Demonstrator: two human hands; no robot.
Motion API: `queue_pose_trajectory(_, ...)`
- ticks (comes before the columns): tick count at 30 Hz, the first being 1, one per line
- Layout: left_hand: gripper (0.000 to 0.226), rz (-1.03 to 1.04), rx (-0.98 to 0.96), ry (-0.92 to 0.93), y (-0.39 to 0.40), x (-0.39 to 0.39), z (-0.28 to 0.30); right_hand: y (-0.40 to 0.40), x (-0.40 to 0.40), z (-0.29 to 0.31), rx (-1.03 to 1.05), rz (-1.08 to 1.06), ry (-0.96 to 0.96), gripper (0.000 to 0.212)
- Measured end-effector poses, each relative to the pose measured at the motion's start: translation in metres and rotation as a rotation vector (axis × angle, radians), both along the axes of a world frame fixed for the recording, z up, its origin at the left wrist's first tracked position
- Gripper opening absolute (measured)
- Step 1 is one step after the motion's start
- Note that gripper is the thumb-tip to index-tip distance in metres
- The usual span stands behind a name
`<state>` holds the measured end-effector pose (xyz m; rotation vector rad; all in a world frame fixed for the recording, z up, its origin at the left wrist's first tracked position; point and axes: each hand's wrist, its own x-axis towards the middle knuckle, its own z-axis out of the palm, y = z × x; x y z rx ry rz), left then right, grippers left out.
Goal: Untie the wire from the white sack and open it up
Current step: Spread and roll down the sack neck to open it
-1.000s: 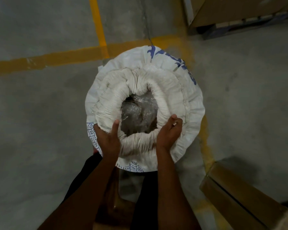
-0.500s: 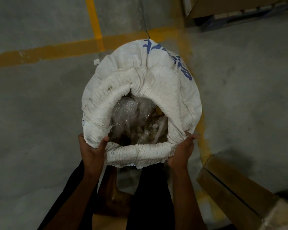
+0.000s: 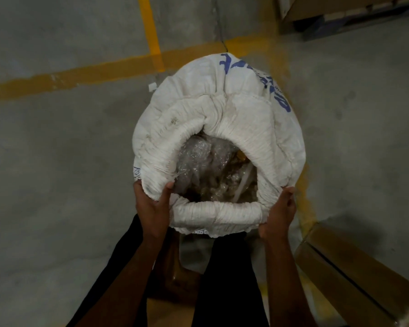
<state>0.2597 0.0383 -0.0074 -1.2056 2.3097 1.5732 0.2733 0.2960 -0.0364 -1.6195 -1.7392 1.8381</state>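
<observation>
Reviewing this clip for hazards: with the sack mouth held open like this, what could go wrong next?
Both hands, left hand and right hand, grip only the near rolled rim of the white sack; it might slip and unroll. The clear plastic contents could spill if the sack tips toward the person.

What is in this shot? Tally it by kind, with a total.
White sack: 1, mouth rolled open
Hands: 2, left hand and right hand, both gripping the rolled rim
Cardboard boxes: 2, one top right, one bottom right
Total: 5
</observation>
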Motion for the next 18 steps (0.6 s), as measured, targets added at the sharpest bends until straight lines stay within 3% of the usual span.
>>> queue_pose_trajectory(4, 0.056, -0.025, -0.04, -0.014, -0.002, 0.002, -0.003, 0.001, -0.002, -0.003, 0.12, 0.112, -0.038, 0.036)
queue_pose_trajectory(8, 0.055, -0.063, -0.116, -0.069, -0.006, 0.001, -0.005, -0.005, -0.013, 0.009, 0.297, 0.217, -0.04, 0.062)
queue_pose_trajectory(11, 0.058, -0.09, -0.176, -0.103, -0.009, -0.006, -0.003, -0.01, -0.022, 0.017, 0.451, 0.224, -0.048, 0.066)
queue_pose_trajectory(15, 0.064, -0.138, -0.222, -0.03, -0.012, -0.023, 0.007, -0.018, -0.033, 0.034, 0.631, 0.25, 0.007, 0.047)
queue_pose_trajectory(18, 0.06, -0.267, -0.172, 0.128, -0.012, -0.044, 0.017, -0.022, -0.051, 0.058, 0.728, 0.323, 0.226, 0.031)
